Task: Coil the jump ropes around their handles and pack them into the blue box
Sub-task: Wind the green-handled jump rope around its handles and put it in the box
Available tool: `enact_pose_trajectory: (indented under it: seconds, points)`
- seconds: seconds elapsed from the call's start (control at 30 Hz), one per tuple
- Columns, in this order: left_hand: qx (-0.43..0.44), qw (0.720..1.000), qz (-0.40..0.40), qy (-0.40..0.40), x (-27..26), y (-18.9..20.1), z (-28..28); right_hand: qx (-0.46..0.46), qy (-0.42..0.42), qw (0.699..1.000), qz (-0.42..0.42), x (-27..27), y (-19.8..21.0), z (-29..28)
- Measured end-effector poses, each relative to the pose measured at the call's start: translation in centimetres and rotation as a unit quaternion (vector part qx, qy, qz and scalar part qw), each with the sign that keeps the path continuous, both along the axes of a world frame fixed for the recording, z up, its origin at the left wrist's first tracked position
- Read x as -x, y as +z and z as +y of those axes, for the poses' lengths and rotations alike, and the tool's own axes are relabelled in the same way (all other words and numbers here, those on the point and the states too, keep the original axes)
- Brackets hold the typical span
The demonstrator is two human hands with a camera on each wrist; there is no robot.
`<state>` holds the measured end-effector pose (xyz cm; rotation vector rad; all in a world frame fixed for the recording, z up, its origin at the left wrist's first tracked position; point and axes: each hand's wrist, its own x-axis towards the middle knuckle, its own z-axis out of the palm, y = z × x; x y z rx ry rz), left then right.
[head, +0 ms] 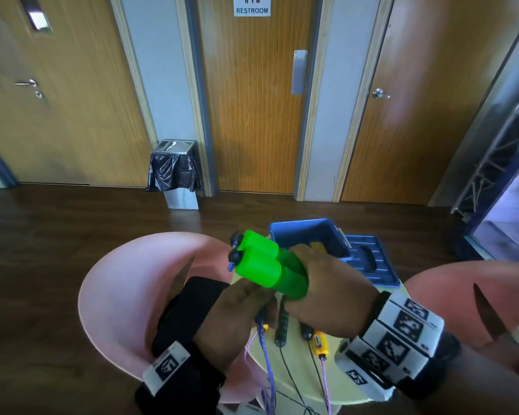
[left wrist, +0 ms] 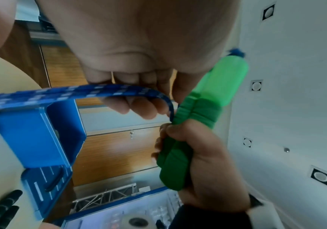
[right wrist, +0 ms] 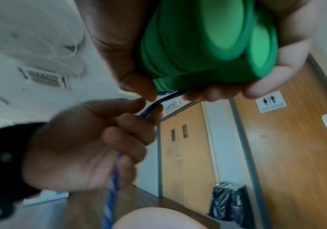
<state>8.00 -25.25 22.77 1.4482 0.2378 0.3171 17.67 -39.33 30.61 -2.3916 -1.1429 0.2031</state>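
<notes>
Handles, green pair side by side, gripped in right hand above blue box as a winding core; left hand pinches blue rope, apparently feeding it taut.

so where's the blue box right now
In the head view the blue box sits open at the table's far edge, just behind the green handles, with its lid lying to its right.

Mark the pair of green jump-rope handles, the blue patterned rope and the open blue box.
green jump-rope handles [head: 256, 260], head view, light upper barrels.
blue patterned rope [left wrist: 92, 91], left wrist view, flat stretch.
open blue box [head: 294, 236], head view, inner wall.
</notes>
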Motion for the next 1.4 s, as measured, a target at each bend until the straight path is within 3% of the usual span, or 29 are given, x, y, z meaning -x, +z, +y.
enact_pose_trajectory:
  seconds: [0.1, 0.23, 0.4, 0.5, 0.63, 0.73, 0.8, 1.0, 1.23, 1.4]
  points:
    - [-0.053, 0.998, 0.026, -0.009, 0.7, -0.7, -0.7, 0.062, -0.06, 0.994, -0.068, -1.4, -0.4, -0.6]
    - [-0.216, 0.975, 0.048, -0.026, 1.9, -1.3, -1.7, 0.152, -0.12, 0.975, -0.106, -3.1, -1.7, -1.1]
    - [-0.418, 0.903, 0.054, -0.082, 2.4, 0.0, -1.8, 0.274, -0.102, 0.946, -0.144, -2.7, -4.0, -1.2]
    - [-0.532, 0.838, 0.065, -0.1, 1.9, 1.6, -0.6, 0.332, -0.041, 0.926, -0.178, -0.8, -5.7, -0.9]
    - [-0.622, 0.767, 0.084, -0.133, 1.2, 3.3, 1.2, 0.362, 0.045, 0.91, -0.198, 1.8, -6.6, -0.9]
    - [-0.65, 0.737, 0.093, -0.16, 1.0, 3.4, 2.1, 0.355, 0.083, 0.904, -0.221, 2.9, -6.1, -1.0]
    - [-0.638, 0.742, 0.088, -0.189, 0.7, 3.4, 2.6, 0.344, 0.109, 0.905, -0.225, 3.2, -5.6, -1.3]
    - [-0.542, 0.801, 0.081, -0.24, 0.2, 3.2, 3.3, 0.302, 0.172, 0.911, -0.221, 3.2, -3.1, -2.5]
    - [-0.433, 0.864, 0.071, -0.247, -0.3, 3.3, 3.5, 0.284, 0.196, 0.919, -0.189, 3.2, -1.4, -3.9]
    - [-0.362, 0.893, 0.063, -0.26, -0.4, 3.0, 2.9, 0.248, 0.191, 0.935, -0.169, 3.4, 0.0, -4.4]
